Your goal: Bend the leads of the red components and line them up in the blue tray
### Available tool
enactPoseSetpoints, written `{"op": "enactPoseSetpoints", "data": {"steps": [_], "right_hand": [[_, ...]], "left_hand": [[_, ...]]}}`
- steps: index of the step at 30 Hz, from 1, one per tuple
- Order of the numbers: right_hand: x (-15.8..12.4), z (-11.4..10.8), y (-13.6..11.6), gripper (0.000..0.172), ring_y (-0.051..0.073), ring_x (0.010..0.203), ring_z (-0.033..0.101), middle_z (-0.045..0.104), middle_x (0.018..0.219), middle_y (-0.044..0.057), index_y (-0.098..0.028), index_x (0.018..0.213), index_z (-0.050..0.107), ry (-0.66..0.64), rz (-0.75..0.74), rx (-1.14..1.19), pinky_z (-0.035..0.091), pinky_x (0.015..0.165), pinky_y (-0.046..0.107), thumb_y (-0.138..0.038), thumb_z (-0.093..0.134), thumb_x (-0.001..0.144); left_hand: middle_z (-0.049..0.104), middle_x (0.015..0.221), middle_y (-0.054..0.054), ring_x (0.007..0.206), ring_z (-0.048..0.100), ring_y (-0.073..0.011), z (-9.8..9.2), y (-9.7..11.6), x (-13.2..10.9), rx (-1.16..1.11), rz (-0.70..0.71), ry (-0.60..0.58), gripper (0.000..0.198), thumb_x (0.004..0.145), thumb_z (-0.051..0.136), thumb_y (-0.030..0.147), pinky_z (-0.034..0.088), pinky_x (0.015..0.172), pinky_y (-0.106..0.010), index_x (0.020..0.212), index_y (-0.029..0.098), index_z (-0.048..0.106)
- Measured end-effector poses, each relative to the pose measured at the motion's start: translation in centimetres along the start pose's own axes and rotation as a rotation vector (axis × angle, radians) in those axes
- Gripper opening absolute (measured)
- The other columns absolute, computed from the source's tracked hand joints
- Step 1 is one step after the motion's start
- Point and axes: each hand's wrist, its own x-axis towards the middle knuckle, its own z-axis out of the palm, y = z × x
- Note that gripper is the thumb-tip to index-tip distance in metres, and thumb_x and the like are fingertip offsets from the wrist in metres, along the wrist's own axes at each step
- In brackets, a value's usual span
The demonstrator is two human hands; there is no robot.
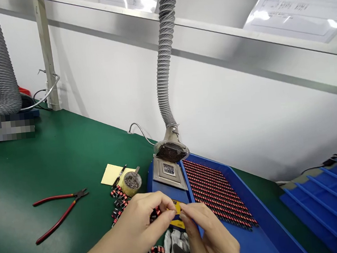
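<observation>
My left hand (145, 226) is closed in a pinch, thumb against forefinger. Close beside it my right hand (210, 232) is pinched too, its fingertips almost meeting the left ones. Whatever lies between the fingertips is too small or hidden to name. Beneath them shows a yellow and blue object (177, 213), partly covered. Left of my hands lies a heap of small red and black parts (120, 200), with more of them (155, 252) below my left wrist. Grey and white gloves or cloth (176, 247) lie between my forearms.
A blue tray (272, 216) holds rows of red and black parts (216, 189). A metal plate with a shiny square well (169, 169) sits under an extractor hood (171, 151). Red-handled cutters (66, 210), a yellow notepad (110, 174), a pen (119, 175) and a small pot (132, 181) lie left.
</observation>
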Motion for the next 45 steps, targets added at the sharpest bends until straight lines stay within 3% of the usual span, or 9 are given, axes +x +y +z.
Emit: {"op": "enactPoseSetpoints", "data": {"steps": [4,9,14,23,27,32,37,42,45], "right_hand": [[0.1,0.0,-0.4,0.015,0.013,0.065,0.057,0.061,0.072,0.001,-0.019,0.084,0.061,-0.091,0.153,0.005,0.046,0.061,0.025,-0.006,0.054,0.087],[-0.2,0.5,-0.4,0.038,0.012,0.050,0.047,0.047,0.054,-0.002,-0.020,0.060,0.050,-0.060,0.699,0.468,0.040,0.049,0.024,-0.033,0.047,0.096],[-0.1,0.3,-0.1,0.016,0.014,0.057,0.055,0.059,0.060,-0.001,-0.023,0.081,0.071,0.125,0.445,0.466,0.046,0.060,0.027,-0.023,0.058,0.091],[0.2,0.1,0.1,0.037,0.016,0.068,0.062,0.068,0.078,0.001,-0.025,0.101,0.069,-0.039,0.103,0.153,0.048,0.063,0.030,0.003,0.061,0.078],[0.0,0.4,-0.5,0.016,0.014,0.062,0.054,0.058,0.068,0.001,-0.021,0.079,0.061,-0.098,0.317,0.134,0.043,0.059,0.027,-0.014,0.052,0.090],[-0.4,0.9,-0.5,0.042,0.011,0.048,0.042,0.043,0.052,-0.003,-0.020,0.058,0.050,-0.093,0.792,0.536,0.036,0.046,0.024,-0.039,0.046,0.096],[-0.2,0.5,0.0,0.014,0.014,0.057,0.057,0.062,0.060,0.000,-0.023,0.083,0.073,0.145,0.455,0.387,0.047,0.060,0.027,-0.023,0.061,0.089],[0.1,0.4,0.1,0.034,0.018,0.072,0.063,0.071,0.080,0.001,-0.028,0.099,0.073,0.019,0.231,0.251,0.049,0.066,0.030,-0.001,0.064,0.079],[-0.1,0.7,0.0,0.026,0.017,0.071,0.061,0.068,0.079,0.002,-0.025,0.094,0.071,0.013,0.241,0.252,0.048,0.066,0.030,-0.004,0.062,0.081]], "left_hand": [[0.064,0.079,0.002,0.070,0.056,-0.0102,0.2,-0.6,0.0,0.237,0.214,0.026,0.016,0.095,0.045,0.019,0.040,0.065,-0.019,0.085,0.019,0.058],[0.064,0.071,0.000,0.060,0.055,-0.0126,0.6,-1.3,0.3,0.510,0.508,0.147,0.023,0.096,0.039,0.015,0.039,0.060,-0.024,0.083,0.016,0.058],[0.064,0.076,0.001,0.066,0.056,-0.0103,0.5,-1.3,0.3,0.330,0.348,0.139,0.017,0.095,0.044,0.016,0.040,0.063,-0.019,0.084,0.018,0.056],[0.066,0.079,0.003,0.069,0.056,-0.0083,-0.3,-0.3,0.0,0.155,0.202,0.031,0.016,0.094,0.047,0.018,0.040,0.064,-0.016,0.082,0.019,0.058],[0.064,0.072,0.000,0.061,0.054,-0.0107,-0.1,-0.7,0.3,0.414,0.426,0.101,0.020,0.096,0.041,0.016,0.038,0.059,-0.021,0.084,0.017,0.058],[0.057,0.059,0.000,0.051,0.045,-0.0137,0.3,-1.3,0.5,0.694,0.635,0.196,0.028,0.095,0.036,0.011,0.029,0.050,-0.028,0.077,0.016,0.058],[0.064,0.073,0.001,0.062,0.056,-0.0100,0.1,-1.0,0.2,0.431,0.453,0.207,0.016,0.094,0.043,0.013,0.040,0.060,-0.020,0.084,0.017,0.056],[0.067,0.081,0.003,0.072,0.060,-0.0083,-0.3,-0.6,0.1,0.227,0.308,0.114,0.013,0.094,0.048,0.015,0.043,0.067,-0.015,0.087,0.019,0.058],[0.066,0.078,0.002,0.068,0.058,-0.0089,-0.2,-0.6,0.1,0.299,0.377,0.125,0.015,0.094,0.046,0.014,0.042,0.065,-0.017,0.087,0.019,0.058]]}}
